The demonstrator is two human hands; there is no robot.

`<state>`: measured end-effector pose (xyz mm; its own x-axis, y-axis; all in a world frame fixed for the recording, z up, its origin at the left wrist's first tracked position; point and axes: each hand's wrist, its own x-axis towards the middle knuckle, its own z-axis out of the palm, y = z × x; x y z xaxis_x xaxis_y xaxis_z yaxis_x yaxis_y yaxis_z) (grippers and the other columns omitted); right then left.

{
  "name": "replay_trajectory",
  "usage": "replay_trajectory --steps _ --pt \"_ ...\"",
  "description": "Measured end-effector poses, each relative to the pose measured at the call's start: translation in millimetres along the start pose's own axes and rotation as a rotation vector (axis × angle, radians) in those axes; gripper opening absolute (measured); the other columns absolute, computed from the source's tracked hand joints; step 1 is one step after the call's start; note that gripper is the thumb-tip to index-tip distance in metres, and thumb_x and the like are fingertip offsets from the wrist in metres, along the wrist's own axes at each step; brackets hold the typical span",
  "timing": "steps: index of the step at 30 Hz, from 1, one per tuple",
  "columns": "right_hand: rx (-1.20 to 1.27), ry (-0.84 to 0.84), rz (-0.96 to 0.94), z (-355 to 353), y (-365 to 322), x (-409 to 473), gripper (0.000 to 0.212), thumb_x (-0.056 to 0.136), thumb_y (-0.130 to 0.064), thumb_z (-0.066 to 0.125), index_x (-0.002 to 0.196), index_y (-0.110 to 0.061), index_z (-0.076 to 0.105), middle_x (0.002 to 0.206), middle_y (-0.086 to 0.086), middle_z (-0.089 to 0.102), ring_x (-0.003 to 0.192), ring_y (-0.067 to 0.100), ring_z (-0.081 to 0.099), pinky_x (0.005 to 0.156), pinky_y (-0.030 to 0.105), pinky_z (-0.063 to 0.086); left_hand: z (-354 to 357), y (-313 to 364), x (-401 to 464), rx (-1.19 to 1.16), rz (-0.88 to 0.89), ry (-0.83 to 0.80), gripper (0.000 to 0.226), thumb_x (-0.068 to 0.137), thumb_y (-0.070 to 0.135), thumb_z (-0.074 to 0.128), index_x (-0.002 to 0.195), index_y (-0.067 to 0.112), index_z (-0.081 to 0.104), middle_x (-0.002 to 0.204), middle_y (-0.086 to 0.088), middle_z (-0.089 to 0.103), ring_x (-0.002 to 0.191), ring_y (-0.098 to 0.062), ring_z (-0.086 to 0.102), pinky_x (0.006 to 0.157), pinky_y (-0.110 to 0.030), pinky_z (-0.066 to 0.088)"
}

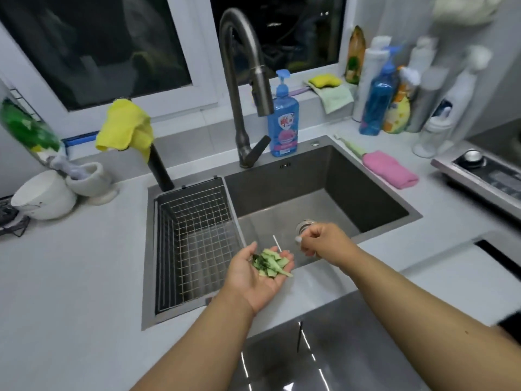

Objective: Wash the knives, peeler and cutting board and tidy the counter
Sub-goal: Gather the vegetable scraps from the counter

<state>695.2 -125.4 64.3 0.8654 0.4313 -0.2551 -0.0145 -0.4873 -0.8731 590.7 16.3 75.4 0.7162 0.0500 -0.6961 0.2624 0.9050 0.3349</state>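
My right hand [321, 241] curls over the sink [366, 193], and I cannot tell whether its fingertips pinch anything; it covers part of the drain [304, 224]. The peels [272, 262] hide the middle of my left palm [259, 273]. The bottles [400, 88] at the right are smeared with blur, their labels unreadable. The stove [485, 176] runs off the right edge.

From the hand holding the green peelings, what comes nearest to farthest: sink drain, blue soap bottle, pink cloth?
From the left hand, in the head view:
1. Sink drain, just beyond it to the right.
2. Blue soap bottle, behind the sink.
3. Pink cloth, on the far right counter.
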Motion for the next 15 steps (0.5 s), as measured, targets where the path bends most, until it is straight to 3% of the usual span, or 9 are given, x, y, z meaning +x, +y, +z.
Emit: replay_trajectory --steps 6,11,15 --pt "0.124 0.161 0.121 -62 47 -14 0.019 0.09 -0.018 0.063 0.075 -0.005 0.065 0.066 0.005 0.064 0.053 0.011 0.055 0.048 0.016 0.042 51 -57 22 0.085 -0.081 -0.02 0.034 0.095 0.019 0.043 0.11 -0.008 0.057 0.104 -0.027 0.06 0.095 -0.037 0.059 0.086 -0.048 0.048" --pt "0.196 0.324 0.219 -112 86 -28 0.024 0.092 -0.022 0.059 0.075 -0.006 0.068 0.066 0.006 0.065 0.056 0.015 0.057 0.061 0.025 0.047 90 -104 45 0.188 -0.162 -0.05 0.027 0.091 0.015 0.039 0.097 -0.005 0.057 0.099 -0.027 0.063 0.093 -0.039 0.061 0.087 -0.05 0.049" --pt "0.234 0.494 0.302 -154 133 -47 0.029 0.092 -0.027 0.059 0.078 -0.004 0.069 0.07 0.005 0.066 0.064 0.019 0.059 0.067 0.031 0.047 119 -145 58 0.241 -0.206 -0.081 0.025 0.088 0.006 0.035 0.1 -0.004 0.054 0.103 -0.027 0.059 0.097 -0.039 0.059 0.082 -0.05 0.054"
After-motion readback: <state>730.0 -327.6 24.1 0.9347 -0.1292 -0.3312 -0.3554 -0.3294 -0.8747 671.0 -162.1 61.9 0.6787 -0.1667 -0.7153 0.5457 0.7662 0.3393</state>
